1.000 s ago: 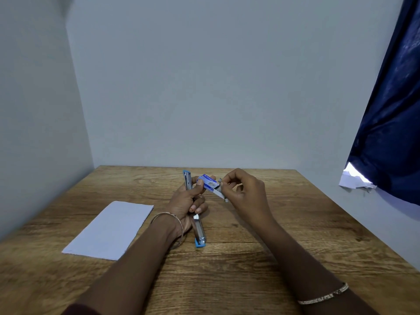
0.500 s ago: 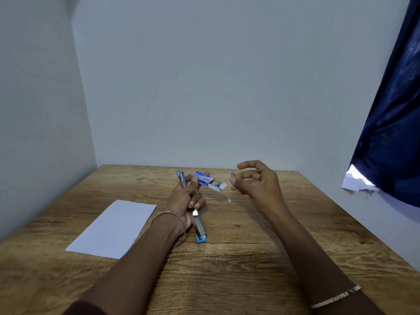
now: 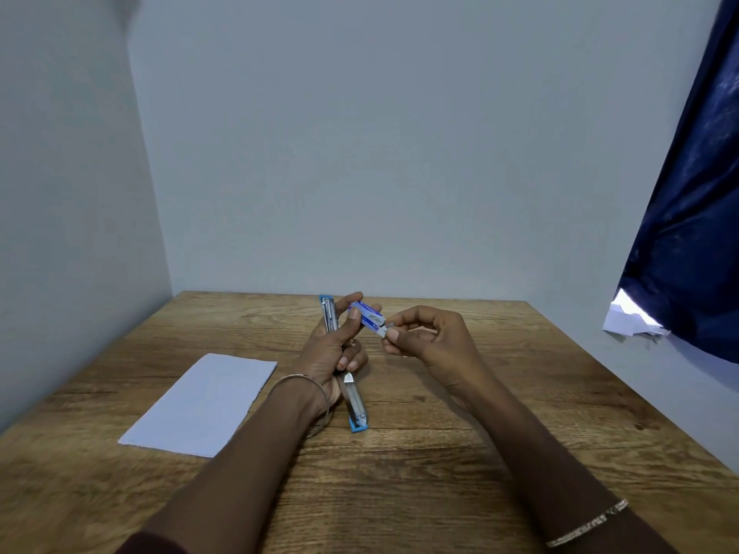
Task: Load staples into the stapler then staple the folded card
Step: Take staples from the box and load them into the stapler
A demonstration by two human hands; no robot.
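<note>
My left hand [image 3: 334,347] grips a blue stapler [image 3: 357,409] swung fully open, one arm lying on the table and the other pointing away from me. Thumb and forefinger of the same hand pinch a small blue and white staple box [image 3: 367,313]. My right hand [image 3: 430,333] has its fingertips at the box's open white end [image 3: 382,331]. Whether it holds staples is hidden by the fingers. The folded white card [image 3: 204,405] lies flat on the table to the left, untouched.
The wooden table [image 3: 440,453] stands in a corner, with walls at the left and back. A dark blue curtain [image 3: 696,201] hangs at the right with crumpled white paper [image 3: 630,319] below it.
Half a second ago my right hand was drawn away to the right of the box with fingers spread. It has come back to the box's open end.
</note>
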